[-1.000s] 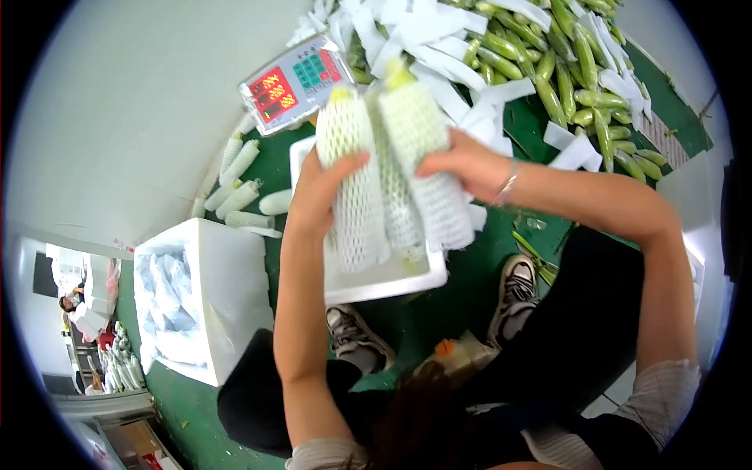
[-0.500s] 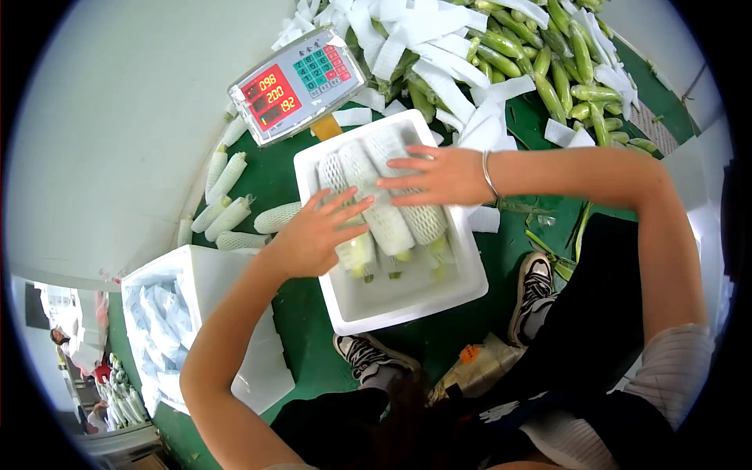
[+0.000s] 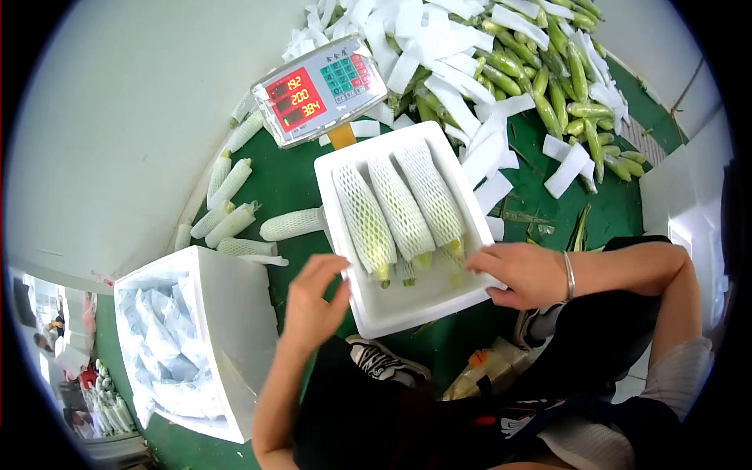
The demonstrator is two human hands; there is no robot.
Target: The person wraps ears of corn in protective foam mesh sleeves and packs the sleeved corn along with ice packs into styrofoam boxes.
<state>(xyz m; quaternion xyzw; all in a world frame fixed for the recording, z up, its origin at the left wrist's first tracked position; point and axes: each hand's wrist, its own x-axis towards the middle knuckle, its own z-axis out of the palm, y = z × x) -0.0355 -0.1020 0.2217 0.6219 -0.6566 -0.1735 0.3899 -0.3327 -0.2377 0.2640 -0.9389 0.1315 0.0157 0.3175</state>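
A white foam box [image 3: 407, 313] stands in front of the scale display. Inside it lie several ears of corn [image 3: 400, 205] in white foam net sleeves, three of them side by side on top, with pale green ends towards me. My left hand [image 3: 315, 301] is at the box's left rim, fingers and thumb bent against its edge. On the opposite side, my right hand [image 3: 523, 274] grips the right rim, fingertips over the edge and thumb lower down. The scale display [image 3: 321, 90] has lit red panels with digits and a green and red keypad.
Unsleeved green corn [image 3: 509, 74] and loose white foam sleeves [image 3: 446, 39] are heaped at the back right. Sleeved ears [image 3: 231, 184] lie along the left wall. A second foam box [image 3: 254, 329] at left holds pale wrapped packs [image 3: 168, 337]. A plastic bag [image 3: 489, 368] lies by my shoes.
Both hands have left the sleeved corn and moved down to the box's side rims. The three top ears lie more evenly spaced. The display's top number went from 0.98 to 1.92.
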